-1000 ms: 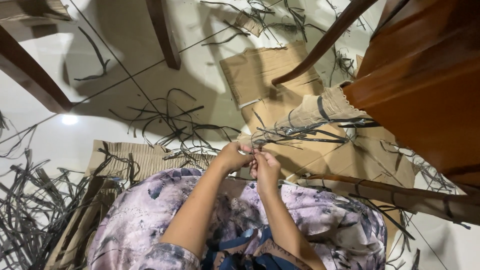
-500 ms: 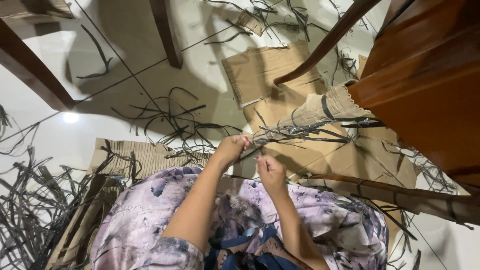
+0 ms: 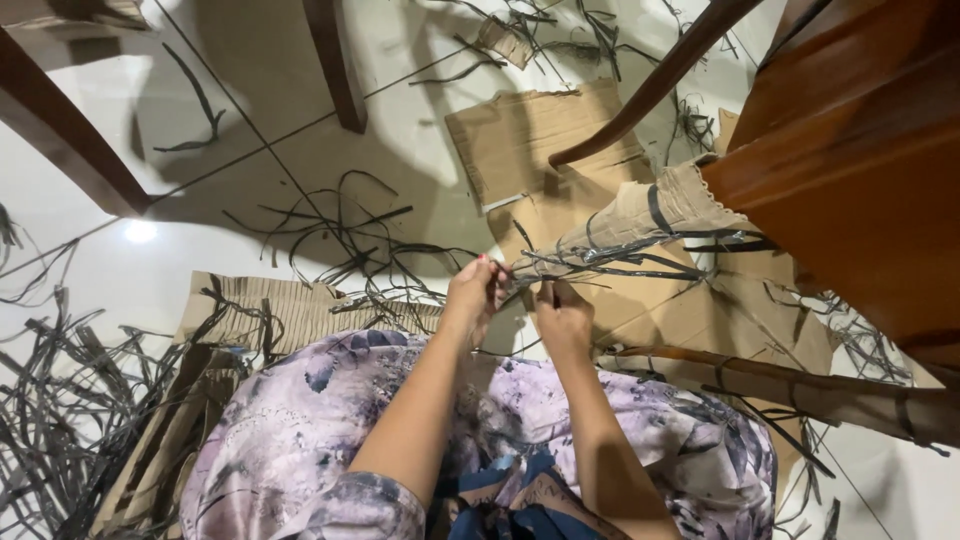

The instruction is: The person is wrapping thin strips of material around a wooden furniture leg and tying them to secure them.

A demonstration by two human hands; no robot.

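On the far left we see a loose heap of thin dark grey strips lying on the floor, with a flattened sheet of brown corrugated cardboard beside it; many strips remain unused, so much of the binding looks still to do.

Our left hand has its fingers pinched shut on the narrow near end of a long rolled tube of brown corrugated cardboard. Our right hand sits just beside it, below the same tip, fingers curled closed on a dark strip there. The tube runs up and to the right from our hands and already carries one dark band and several loose strips trailing off it, so we judge the wrapping begun but far from finished. A second wrapped cardboard roll lies to the right, near our flowered lap.

The surface is a glossy white tiled floor, littered with scraps, with reddish-brown polished wooden furniture overhead on the right.
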